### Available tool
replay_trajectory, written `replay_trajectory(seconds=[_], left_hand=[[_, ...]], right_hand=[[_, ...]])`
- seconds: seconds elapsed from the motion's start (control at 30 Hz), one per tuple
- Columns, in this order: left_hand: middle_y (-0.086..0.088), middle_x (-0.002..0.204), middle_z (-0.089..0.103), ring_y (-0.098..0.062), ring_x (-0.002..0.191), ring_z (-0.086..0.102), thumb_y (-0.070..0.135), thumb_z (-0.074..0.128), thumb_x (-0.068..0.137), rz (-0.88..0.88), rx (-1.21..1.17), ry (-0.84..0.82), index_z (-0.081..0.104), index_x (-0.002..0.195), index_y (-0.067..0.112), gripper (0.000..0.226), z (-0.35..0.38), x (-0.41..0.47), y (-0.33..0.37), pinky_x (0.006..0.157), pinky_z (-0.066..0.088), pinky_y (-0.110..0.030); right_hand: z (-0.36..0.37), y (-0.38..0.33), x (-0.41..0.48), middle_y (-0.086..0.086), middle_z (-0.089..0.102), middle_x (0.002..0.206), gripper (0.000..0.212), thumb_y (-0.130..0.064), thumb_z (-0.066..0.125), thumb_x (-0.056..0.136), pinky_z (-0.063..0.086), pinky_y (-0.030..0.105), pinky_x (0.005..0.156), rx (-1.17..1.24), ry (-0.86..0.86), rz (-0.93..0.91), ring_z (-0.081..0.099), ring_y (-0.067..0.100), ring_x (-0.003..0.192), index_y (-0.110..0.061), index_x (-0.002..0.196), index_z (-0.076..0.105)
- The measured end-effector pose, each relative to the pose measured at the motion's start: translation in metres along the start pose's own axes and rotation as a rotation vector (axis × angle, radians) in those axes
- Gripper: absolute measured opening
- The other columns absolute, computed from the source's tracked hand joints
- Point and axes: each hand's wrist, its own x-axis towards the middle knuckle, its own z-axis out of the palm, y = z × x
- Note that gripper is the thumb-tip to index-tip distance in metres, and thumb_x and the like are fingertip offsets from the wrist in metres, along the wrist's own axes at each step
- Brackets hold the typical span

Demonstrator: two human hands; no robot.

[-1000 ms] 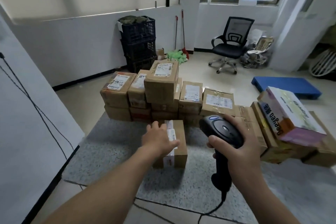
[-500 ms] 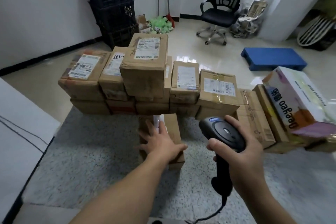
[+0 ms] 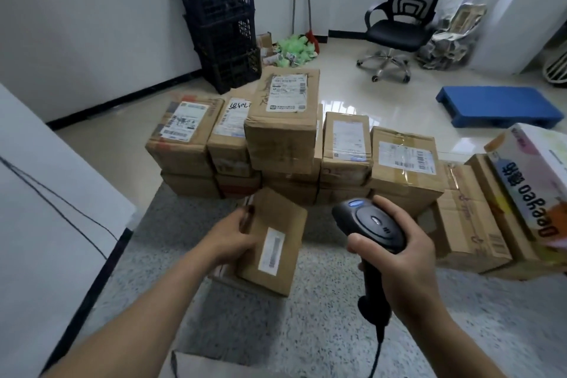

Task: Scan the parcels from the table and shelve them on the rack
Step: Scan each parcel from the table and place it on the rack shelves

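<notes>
A small brown parcel [image 3: 273,242] with a narrow white barcode label stands tipped up on the grey speckled table [image 3: 306,331]. My left hand [image 3: 233,236] grips its left edge. My right hand [image 3: 402,258] grips a black handheld barcode scanner [image 3: 369,224], held to the right of the parcel with its head pointing away from me. Behind them a stack of cardboard parcels [image 3: 282,132] with shipping labels lines the far side of the table.
More flat cartons [image 3: 469,221] and a colourful printed box [image 3: 534,181] sit at the table's right. On the floor beyond are stacked black crates [image 3: 224,24], an office chair [image 3: 399,18] and a blue pallet [image 3: 497,106]. A white board [image 3: 36,193] with a cable stands at left.
My left hand went from resting on top of the small parcel to gripping its side and tipping it up, so a face with a barcode label now shows. The scanner hand stayed about where it was.
</notes>
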Motion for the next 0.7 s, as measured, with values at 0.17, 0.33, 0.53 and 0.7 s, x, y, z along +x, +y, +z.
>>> replay_trajectory(seconds=[0.17,0.33,0.53,0.7], left_hand=[[-0.005,0.137,0.056,-0.033,0.113,0.06,0.023,0.069,0.079,-0.067,0.192,0.144,0.027,0.152,0.029,0.085,-0.026,0.006,-0.021,0.092,0.054,-0.045],[-0.01,0.163,0.015,-0.042,0.142,0.033,0.082,0.071,0.06,-0.195,0.516,0.11,0.015,0.156,0.03,0.123,-0.01,0.002,-0.028,0.106,0.043,-0.057],[-0.021,0.159,0.013,-0.047,0.141,0.029,0.074,0.076,0.064,-0.246,0.553,0.122,0.013,0.156,0.023,0.123,0.006,0.0,-0.018,0.106,0.042,-0.06],[-0.019,0.151,0.028,-0.041,0.133,0.042,0.057,0.084,0.061,-0.259,0.38,0.102,0.013,0.156,0.026,0.123,-0.01,-0.01,-0.027,0.105,0.046,-0.051]], right_hand=[[0.021,-0.008,0.002,-0.019,0.071,0.107,0.092,-0.049,0.082,0.049,0.061,0.036,0.073,0.019,-0.057,-0.03,0.072,0.015,0.094,-0.024,0.135,0.061],[0.028,-0.011,-0.003,-0.007,0.072,0.108,0.084,-0.03,0.085,0.058,0.06,0.031,0.071,0.036,-0.086,-0.039,0.073,0.015,0.094,-0.021,0.137,0.06],[0.03,-0.008,-0.017,-0.007,0.073,0.106,0.081,-0.026,0.084,0.059,0.06,0.032,0.071,0.028,-0.079,-0.045,0.073,0.016,0.091,-0.02,0.136,0.062],[0.026,-0.011,-0.026,-0.013,0.074,0.105,0.081,-0.026,0.084,0.059,0.06,0.03,0.071,0.035,-0.091,-0.048,0.073,0.013,0.092,-0.021,0.136,0.061]])
